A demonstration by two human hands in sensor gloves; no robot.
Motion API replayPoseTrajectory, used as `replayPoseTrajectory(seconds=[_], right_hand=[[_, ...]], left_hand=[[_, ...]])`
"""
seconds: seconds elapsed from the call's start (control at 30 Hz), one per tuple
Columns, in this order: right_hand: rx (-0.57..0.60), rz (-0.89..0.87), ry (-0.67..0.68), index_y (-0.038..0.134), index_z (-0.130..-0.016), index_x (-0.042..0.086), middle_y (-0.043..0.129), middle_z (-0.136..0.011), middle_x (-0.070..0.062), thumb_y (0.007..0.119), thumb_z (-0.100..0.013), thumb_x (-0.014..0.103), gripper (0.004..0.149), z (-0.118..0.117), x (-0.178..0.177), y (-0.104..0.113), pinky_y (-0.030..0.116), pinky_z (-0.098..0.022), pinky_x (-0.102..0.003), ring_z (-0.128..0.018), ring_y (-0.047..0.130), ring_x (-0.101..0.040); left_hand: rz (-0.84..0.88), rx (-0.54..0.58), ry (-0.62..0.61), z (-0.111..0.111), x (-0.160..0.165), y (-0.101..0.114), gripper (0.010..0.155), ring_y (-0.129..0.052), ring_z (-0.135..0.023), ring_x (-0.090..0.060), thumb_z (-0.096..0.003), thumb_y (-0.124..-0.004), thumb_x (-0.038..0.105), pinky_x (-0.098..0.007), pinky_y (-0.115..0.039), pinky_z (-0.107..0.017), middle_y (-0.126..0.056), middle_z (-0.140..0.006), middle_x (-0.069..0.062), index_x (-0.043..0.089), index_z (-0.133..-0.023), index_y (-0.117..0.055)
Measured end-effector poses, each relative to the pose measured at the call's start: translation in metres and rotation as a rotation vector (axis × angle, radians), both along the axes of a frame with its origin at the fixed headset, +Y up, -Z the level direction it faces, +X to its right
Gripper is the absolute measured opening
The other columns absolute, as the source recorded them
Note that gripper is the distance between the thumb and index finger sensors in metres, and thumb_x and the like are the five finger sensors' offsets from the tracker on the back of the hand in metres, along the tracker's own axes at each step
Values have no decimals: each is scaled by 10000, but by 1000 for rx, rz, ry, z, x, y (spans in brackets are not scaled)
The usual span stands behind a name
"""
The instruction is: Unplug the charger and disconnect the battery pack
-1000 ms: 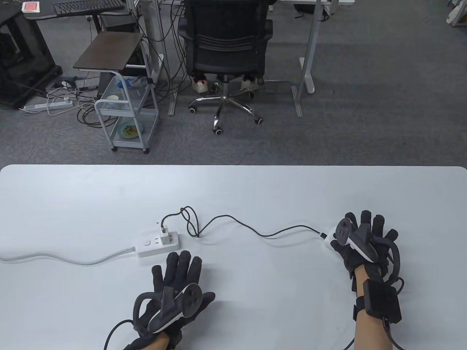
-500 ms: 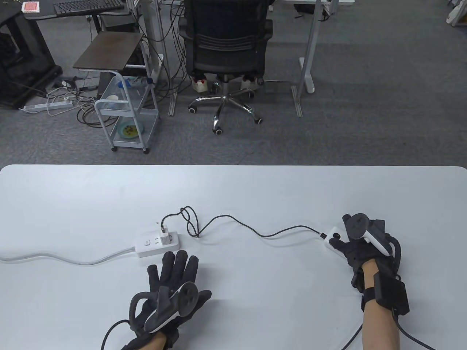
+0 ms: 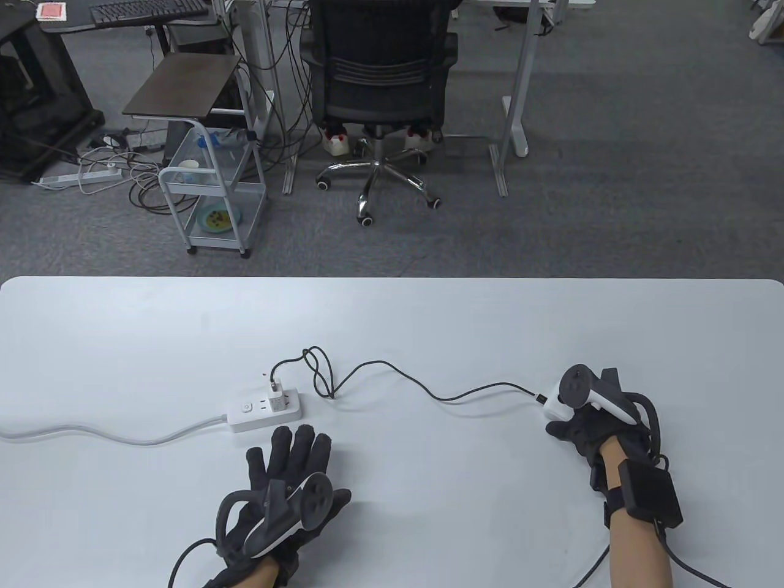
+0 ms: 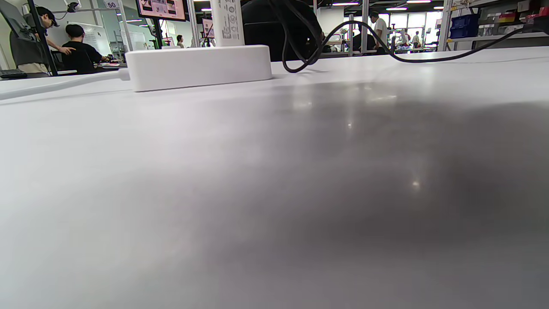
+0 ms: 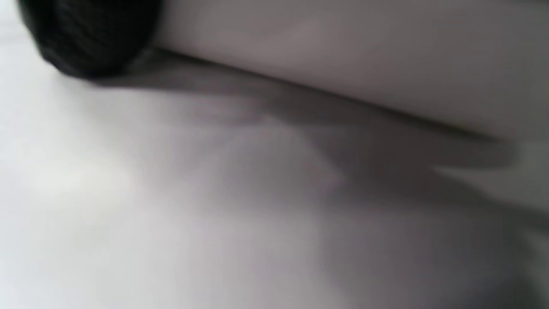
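A white power strip (image 3: 263,414) lies left of centre on the table, with a white charger (image 3: 277,397) plugged into it. A black cable (image 3: 429,392) runs from the charger to a white battery pack (image 3: 554,401) at the right. My right hand (image 3: 582,422) grips the battery pack, fingers curled over it and the thumb on its near side. My left hand (image 3: 294,456) lies flat and empty on the table just in front of the power strip. The left wrist view shows the strip (image 4: 197,66), the charger (image 4: 227,21) and the cable (image 4: 343,36). The right wrist view is blurred, showing the pack (image 5: 343,51) close up.
The strip's white mains cord (image 3: 110,432) runs off the table's left edge. The white table (image 3: 392,318) ends at its far edge. An office chair (image 3: 380,79) and a small cart (image 3: 208,202) stand on the floor beyond.
My right hand has gone from lying spread over the battery pack to curling its fingers around it. My left hand has slid slightly left and back, still flat.
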State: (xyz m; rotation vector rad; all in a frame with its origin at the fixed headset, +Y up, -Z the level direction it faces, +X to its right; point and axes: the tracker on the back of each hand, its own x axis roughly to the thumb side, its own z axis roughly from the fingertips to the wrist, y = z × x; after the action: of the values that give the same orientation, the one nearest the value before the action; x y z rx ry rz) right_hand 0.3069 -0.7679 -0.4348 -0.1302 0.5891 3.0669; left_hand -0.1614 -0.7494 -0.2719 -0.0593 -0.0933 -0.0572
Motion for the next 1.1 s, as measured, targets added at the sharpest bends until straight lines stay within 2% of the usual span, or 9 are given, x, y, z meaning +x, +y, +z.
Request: replayPoseTrajectory(seconds=[0.13,0.27,0.37,0.4,0.47,0.53,0.73,0.87,1.1], right_hand=[[55,1,20,281,-1066,172,374,-1160,-186,765,-371,515,914,1,-3,3,536,-613,-723,-971,480,-521],[93,-31,57,291,-1051,97,419,-1125,-252,809,-362,495,949,4,-7,6,556,-597,-723,-914,523,-586],[148,-14,114,291,-1038,75,435,-1097,-277,834,-348,524,986,11,-12,9,570,-590,-716,-886,542,-609],[178,-12,159,323,-1033,87,477,-1076,-258,851,-304,581,1027,15,-16,10,599,-575,-705,-855,581,-597],[175,24,210,331,-1032,85,482,-1070,-260,869,-281,590,1053,22,-28,13,595,-569,-711,-851,577,-603],[204,108,327,354,-1029,82,517,-1065,-243,870,-249,627,1083,33,-46,18,634,-557,-693,-841,616,-591],[305,122,509,335,-1033,84,501,-1077,-244,860,-232,642,1109,64,-95,39,629,-553,-686,-847,608,-599],[310,109,582,343,-1037,85,515,-1082,-240,852,-233,658,1111,76,-127,54,639,-544,-673,-842,622,-598],[346,71,667,341,-1040,82,514,-1085,-241,851,-236,658,1113,95,-169,65,642,-547,-666,-848,625,-597]], left_hand=[[-5,-3,-1,1,0,1,896,-341,-1264,-334,-441,-505,833,-653,-403,-854,-294,-1316,62,406,-1202,-300],[17,5,-1,2,-1,5,896,-344,-1265,-338,-438,-511,833,-658,-404,-852,-302,-1317,68,411,-1202,-304],[19,11,-3,3,-1,7,893,-347,-1265,-338,-442,-510,833,-656,-402,-854,-303,-1317,69,411,-1202,-305],[20,10,-4,3,-1,7,894,-347,-1264,-342,-443,-512,832,-656,-401,-854,-306,-1317,67,408,-1203,-308],[25,9,-2,2,-1,7,894,-346,-1266,-339,-442,-514,832,-656,-398,-855,-301,-1318,69,410,-1202,-306],[25,9,0,2,-1,6,896,-347,-1265,-340,-439,-512,834,-659,-397,-852,-301,-1318,71,412,-1202,-306],[18,12,-2,3,0,7,885,-347,-1264,-337,-448,-504,825,-656,-402,-853,-308,-1317,69,407,-1203,-307],[41,30,-19,6,8,15,888,-321,-1268,-341,-447,-507,822,-663,-381,-854,-292,-1321,65,408,-1205,-297],[34,67,-36,13,12,22,886,-323,-1267,-332,-449,-507,820,-655,-384,-856,-296,-1319,65,404,-1203,-294]])
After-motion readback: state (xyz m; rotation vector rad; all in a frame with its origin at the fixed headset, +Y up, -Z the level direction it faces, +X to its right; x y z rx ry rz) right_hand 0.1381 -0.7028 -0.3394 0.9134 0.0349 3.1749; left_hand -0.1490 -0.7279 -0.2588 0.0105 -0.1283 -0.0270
